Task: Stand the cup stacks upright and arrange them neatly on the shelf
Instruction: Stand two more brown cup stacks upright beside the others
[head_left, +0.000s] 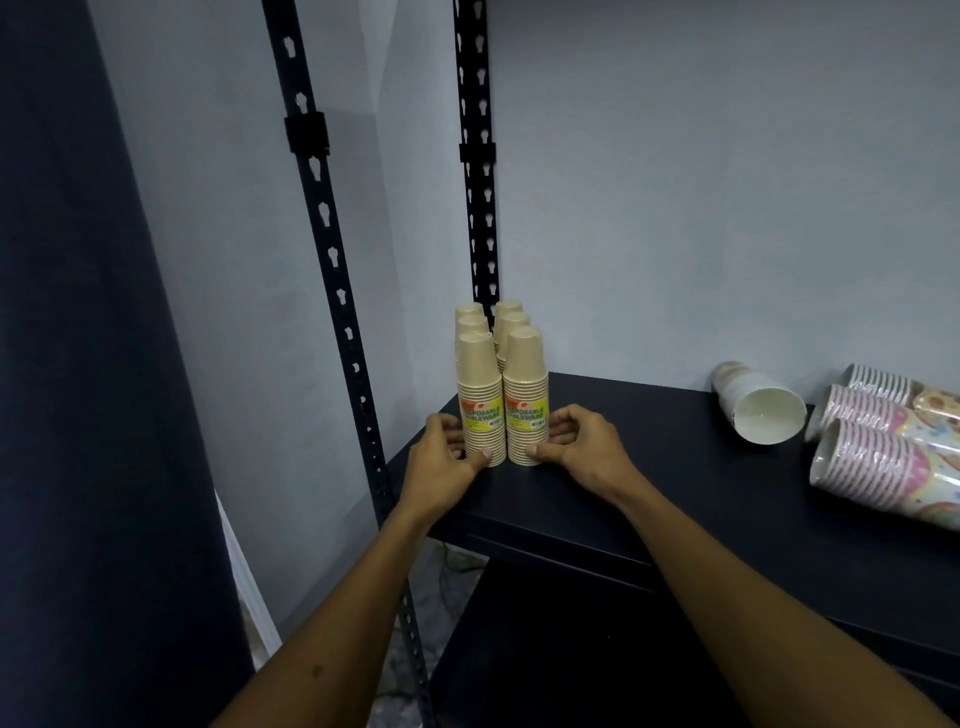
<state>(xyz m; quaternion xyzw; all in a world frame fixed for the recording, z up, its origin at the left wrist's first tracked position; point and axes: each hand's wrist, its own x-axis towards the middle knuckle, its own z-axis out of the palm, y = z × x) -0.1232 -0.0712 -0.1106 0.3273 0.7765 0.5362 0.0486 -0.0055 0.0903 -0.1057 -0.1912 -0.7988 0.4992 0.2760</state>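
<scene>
Several tan cup stacks stand upright in two rows at the left corner of the dark shelf (649, 467). My left hand (441, 457) grips the base of the front left tan stack (480, 395), thumb on its front. My right hand (576, 447) grips the base of the front right tan stack (525, 389) in the same way. Both front stacks carry a yellow label. Far right, a white cup stack (756, 408) lies on its side with its mouth facing me. Beside it pink patterned cup stacks (883, 467) lie on their sides too.
Two black slotted uprights (332, 249) (478, 156) rise at the shelf's left end against a pale wall. A dark curtain (78, 364) hangs at the far left. A lower shelf level (571, 649) sits below the front edge.
</scene>
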